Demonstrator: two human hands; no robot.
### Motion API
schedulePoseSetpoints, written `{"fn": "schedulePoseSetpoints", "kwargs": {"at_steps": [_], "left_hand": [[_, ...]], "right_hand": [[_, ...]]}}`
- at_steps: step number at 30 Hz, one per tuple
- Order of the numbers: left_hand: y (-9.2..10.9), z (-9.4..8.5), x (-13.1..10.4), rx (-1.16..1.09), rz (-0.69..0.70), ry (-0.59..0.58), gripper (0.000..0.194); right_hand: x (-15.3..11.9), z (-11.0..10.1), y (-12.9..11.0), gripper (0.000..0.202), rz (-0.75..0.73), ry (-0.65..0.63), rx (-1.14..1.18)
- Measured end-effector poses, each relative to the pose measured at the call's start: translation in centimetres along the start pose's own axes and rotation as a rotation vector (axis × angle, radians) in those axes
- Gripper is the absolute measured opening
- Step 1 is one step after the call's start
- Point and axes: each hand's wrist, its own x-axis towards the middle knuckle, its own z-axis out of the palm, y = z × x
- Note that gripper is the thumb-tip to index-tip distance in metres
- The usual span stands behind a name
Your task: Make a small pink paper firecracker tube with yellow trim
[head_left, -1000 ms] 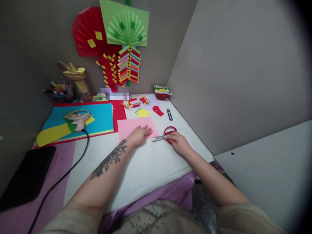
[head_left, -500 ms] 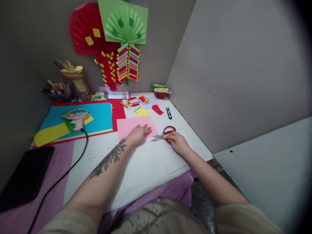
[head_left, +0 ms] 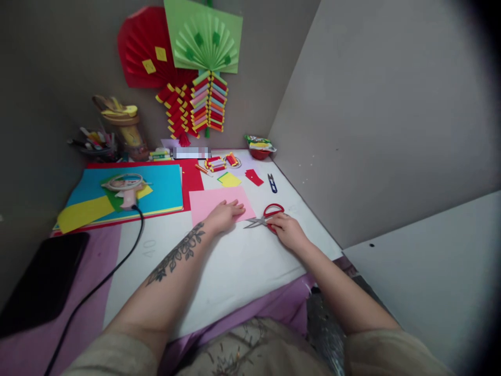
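While our left hand (head_left: 224,215) lies on pink paper (head_left: 205,202), our right hand (head_left: 288,231) holds scissors (head_left: 262,221).
Left grip flat, fingers spread; right grip clamped on the scissors' red handle, blades parted. Scissors lie beside the paper's near right corner, on our counter (head_left: 235,271).

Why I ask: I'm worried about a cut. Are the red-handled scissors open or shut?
Open. The scissors show two blades spread into a V, with a visible gap between the tips.
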Motion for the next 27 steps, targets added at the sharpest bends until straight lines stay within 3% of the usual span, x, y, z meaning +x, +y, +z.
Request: {"fn": "schedulePoseSetpoints", "kwargs": {"at_steps": [27], "left_hand": [[0.1,-0.2,0.0,-0.015,-0.011,-0.015,0.045]], "right_hand": [[0.8,-0.4,-1.4,0.029,-0.036,-0.046,-0.056]]}}
